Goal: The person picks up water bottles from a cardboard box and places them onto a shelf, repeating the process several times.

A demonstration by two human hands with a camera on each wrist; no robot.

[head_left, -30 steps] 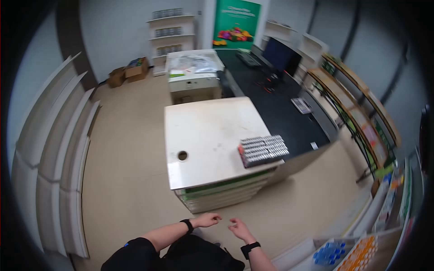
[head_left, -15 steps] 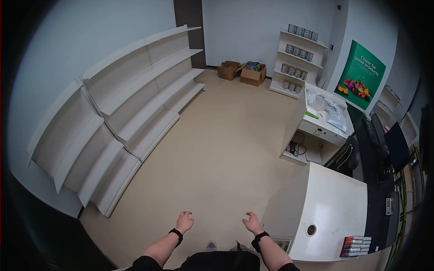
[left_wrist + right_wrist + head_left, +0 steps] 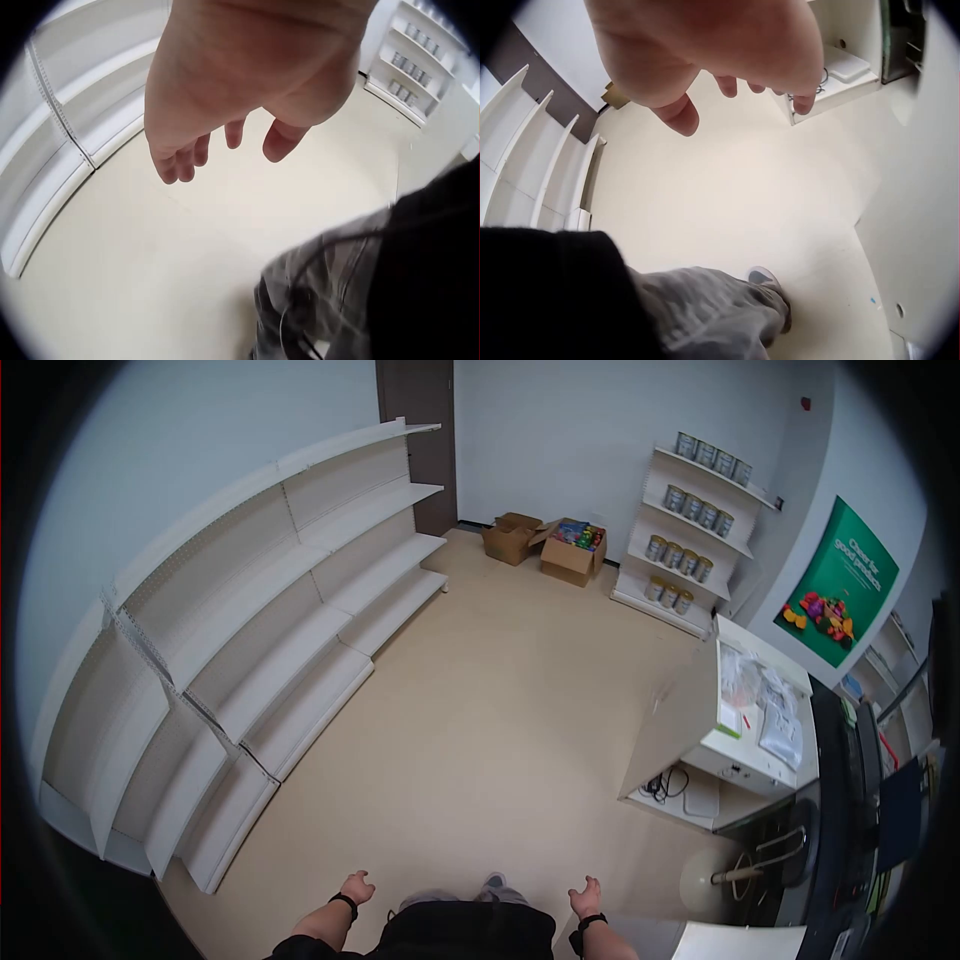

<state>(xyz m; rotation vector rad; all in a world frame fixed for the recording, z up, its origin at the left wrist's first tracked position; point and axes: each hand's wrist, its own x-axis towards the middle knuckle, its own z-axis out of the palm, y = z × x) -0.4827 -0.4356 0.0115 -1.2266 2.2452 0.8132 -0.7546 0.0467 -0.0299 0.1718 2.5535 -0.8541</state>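
Both hands hang in front of the body above the floor, and neither holds anything. The left hand, at the bottom of the head view, has loosely bent fingers; in the left wrist view its thumb stands apart from the fingers. At lower right is the right hand, with relaxed fingers and its thumb spread away in the right wrist view. Nearest to the right hand is the white counter top, cut off by the bottom edge of the head view.
White shelving lines the left wall. At the back stand an open cardboard box with colourful packages, another carton, and a rack with several cans. A white desk and a stool are on the right.
The view has swung left from the counter with the stacked packs toward the shelving and boxes, then moved forward. The hands have moved apart, and the near counter has slid mostly out of view.
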